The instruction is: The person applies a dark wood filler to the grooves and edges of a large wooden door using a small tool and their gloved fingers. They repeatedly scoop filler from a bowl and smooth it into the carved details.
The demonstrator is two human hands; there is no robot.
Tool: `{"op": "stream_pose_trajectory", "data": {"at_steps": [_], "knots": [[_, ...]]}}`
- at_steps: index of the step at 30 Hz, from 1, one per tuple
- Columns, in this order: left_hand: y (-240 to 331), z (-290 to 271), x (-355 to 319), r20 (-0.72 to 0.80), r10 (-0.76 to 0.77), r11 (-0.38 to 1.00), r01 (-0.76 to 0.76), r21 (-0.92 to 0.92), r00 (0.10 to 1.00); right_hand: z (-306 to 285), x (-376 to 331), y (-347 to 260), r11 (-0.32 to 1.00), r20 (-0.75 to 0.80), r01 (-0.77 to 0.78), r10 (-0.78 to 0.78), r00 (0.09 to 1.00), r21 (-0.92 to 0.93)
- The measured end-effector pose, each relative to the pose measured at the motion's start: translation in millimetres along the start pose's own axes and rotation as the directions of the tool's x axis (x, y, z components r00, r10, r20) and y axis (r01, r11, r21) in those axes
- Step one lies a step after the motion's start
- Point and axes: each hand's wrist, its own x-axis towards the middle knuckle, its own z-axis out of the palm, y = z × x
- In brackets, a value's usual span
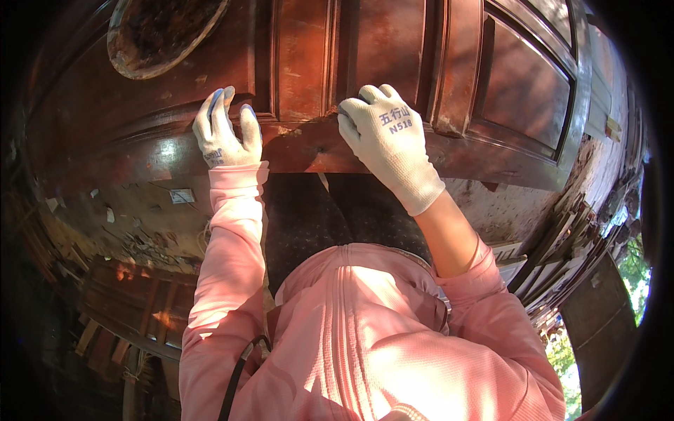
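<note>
A large dark reddish wooden door panel [393, 77] filled the upper half of the view, its raised mouldings and recessed panels running across from left to right and bending with the lens; its lower edge lay just in front of the person, and both gloved hands rested on that edge. Below it the ground [140, 217] was littered with scraps and chips, and stacked wooden pieces [133, 309] sat at the lower left, with more timber leaning at the right [562, 245]. The person wore a pink long-sleeved top [365, 337] — the left sleeve down to the wrist, the right one pushed up past the forearm. A round dark wooden piece [165, 31] sat at the upper left against the door. The right hand [390, 140], in a white knit glove, lay over the door's lower rail with its fingers [354, 116] curled together over the moulding edge, pressing on the wood. The left hand [226, 133], in a white glove with blue-tinted tips, lay flat on the rail a little apart from the right, its fingers [217, 105] slightly spread and pointing up the door — touching it, not gripping.
</note>
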Motion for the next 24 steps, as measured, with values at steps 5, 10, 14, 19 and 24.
{"op": "stream_pose_trajectory", "data": {"at_steps": [5,10,14,19,24], "knots": [[-6.6,4.4,-4.3,-0.044,-0.032,0.999,0.031,-0.042,0.999,-10.0,-1.1,-0.3,1.0,0.013,-0.011,0.01,1.0,0.021],[-2.4,4.9,-4.0,-0.046,-0.072,0.996,0.07,-0.054,0.996,-3.1,2.1,8.9,0.975,-0.003,-0.166,0.168,0.986,0.145],[3.6,-0.4,-1.4,0.009,-0.068,0.997,0.068,-0.026,0.998,5.9,7.1,9.8,0.977,0.028,-0.171,0.168,0.985,0.13],[-3.3,6.4,-4.1,-0.064,-0.07,0.995,0.066,-0.068,0.995,3.1,14.6,7.9,0.984,0.064,-0.138,0.132,0.989,0.111],[-9.3,9.5,-4.9,-0.083,-0.045,0.997,0.039,-0.066,0.996,0.0,21.8,9.9,0.991,0.079,-0.062,0.052,0.996,0.121]]}}
